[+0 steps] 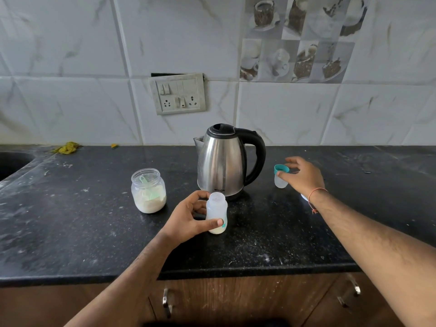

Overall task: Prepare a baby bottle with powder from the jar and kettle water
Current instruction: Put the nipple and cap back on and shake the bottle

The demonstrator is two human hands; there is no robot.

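Our left hand (188,217) grips the open baby bottle (216,213), upright on the black counter (70,220) at six o'clock of the steel kettle (224,161); it holds a little milky liquid. At nine o'clock the lidless jar (148,191) holds powder and a green scoop (148,187). At three o'clock our right hand (304,175) pinches the teal-ringed cap (281,175).

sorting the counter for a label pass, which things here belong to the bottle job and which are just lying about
Job: bottle held by left hand; powder jar with scoop; kettle; bottle cap at right hand.

Lying about: yellow scraps; switchboard; sink.
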